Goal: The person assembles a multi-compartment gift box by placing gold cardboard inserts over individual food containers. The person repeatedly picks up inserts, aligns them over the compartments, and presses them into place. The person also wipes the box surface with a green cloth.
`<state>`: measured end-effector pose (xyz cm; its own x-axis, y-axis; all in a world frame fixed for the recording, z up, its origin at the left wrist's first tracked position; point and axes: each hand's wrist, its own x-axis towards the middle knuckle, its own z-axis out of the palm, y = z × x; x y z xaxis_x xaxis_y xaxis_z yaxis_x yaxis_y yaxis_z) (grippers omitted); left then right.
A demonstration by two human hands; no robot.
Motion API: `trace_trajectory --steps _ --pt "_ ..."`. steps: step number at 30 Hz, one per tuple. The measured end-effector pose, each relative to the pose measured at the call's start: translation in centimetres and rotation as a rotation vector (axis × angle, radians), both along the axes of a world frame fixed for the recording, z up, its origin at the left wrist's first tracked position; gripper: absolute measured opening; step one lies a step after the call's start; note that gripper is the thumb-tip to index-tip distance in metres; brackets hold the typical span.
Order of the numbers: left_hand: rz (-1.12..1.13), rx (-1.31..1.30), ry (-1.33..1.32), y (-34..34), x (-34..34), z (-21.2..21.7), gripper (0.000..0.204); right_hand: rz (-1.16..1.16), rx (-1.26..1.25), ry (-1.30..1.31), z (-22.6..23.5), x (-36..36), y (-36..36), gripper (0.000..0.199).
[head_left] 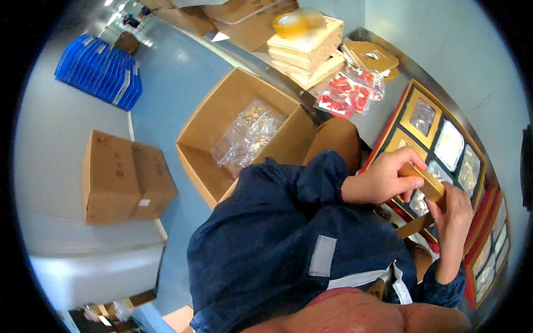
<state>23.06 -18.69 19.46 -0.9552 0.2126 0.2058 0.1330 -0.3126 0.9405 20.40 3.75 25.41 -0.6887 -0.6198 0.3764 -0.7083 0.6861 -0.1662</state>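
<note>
Both hands on a slim gold box (430, 184) from my end, held tilted above the compartmented case (388, 127) on the right. Left hand (386, 175) pinches it between thumb and fingers; right hand (454, 213) grips the opposite end. Text check: closed brown carton (111, 186) has small reddish print plus a white label (144, 202), both too blurred for me to read. Blue crates (100, 69) carry pale tags, same problem. Red-patterned packets (347, 93): markings unclear.
</note>
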Motion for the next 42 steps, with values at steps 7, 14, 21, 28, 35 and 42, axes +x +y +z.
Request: trace_trajectory --steps 7,14,21,28,35,42 --pt "0.086 -0.589 0.456 -2.4 -1.6 0.4 0.032 0.126 0.056 -0.254 -1.0 -0.7 0.5 0.021" --pt "-0.291 -1.2 0.601 -1.5 -3.9 5.3 0.022 0.129 0.108 -0.189 0.6 -1.4 -0.7 0.026" --pt "-0.141 -0.609 -0.123 -2.2 -4.1 0.7 0.021 -0.159 -0.387 -0.245 -1.4 -0.9 2.5 0.082" --pt "-0.308 0.149 -0.466 0.3 -2.0 1.6 0.049 0.01 -0.258 -0.209 -2.2 -0.8 3.6 0.048" --pt "-0.465 -0.076 -0.671 0.6 -2.1 1.1 0.04 0.005 -0.114 -0.083 -2.1 2.0 1.8 0.061" --pt "-0.547 -0.28 -0.508 -0.1 -0.6 2.6 0.036 0.072 -0.098 -0.078 -1.0 3.0 1.1 0.043"
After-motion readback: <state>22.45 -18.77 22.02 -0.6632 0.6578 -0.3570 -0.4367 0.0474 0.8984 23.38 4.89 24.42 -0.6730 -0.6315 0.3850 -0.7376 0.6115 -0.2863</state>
